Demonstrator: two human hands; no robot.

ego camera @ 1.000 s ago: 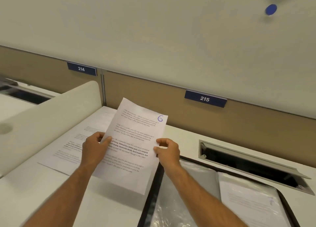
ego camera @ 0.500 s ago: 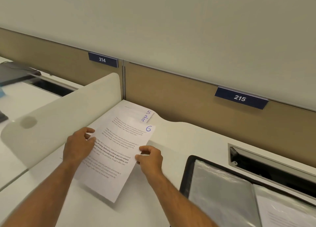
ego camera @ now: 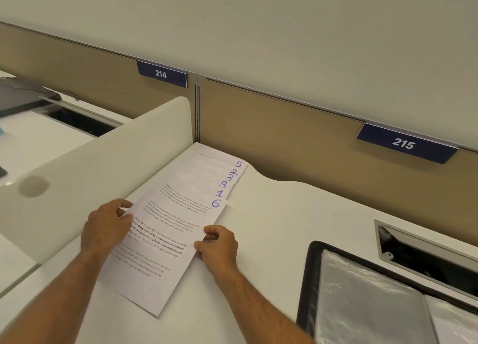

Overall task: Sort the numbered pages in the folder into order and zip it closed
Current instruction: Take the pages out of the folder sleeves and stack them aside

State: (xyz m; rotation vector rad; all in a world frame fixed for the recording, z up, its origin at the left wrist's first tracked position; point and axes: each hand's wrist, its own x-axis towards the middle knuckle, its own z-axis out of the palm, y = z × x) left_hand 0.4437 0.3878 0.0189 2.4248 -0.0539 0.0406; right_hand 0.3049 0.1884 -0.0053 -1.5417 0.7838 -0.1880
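Pages point(ego camera: 181, 214): 5, 2, maybe 3, 8, 1, 6; plates point(ego camera: 161, 73) 214, 215.

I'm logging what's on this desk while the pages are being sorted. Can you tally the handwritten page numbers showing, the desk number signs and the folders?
Handwritten page numbers: 6, namely 5, 2, 3, 8, 1, 6
Number signs: 2, namely 214 and 215
Folders: 1, open
Total: 9

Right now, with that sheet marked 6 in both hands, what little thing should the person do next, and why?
Probably let go of page 6 and reach to the folder for another sheet. The left hand and right hand grip its edges, and it seems to lie flat on the desk, staggered below pages 1, 8, 3, 2, 5 so each number shows.
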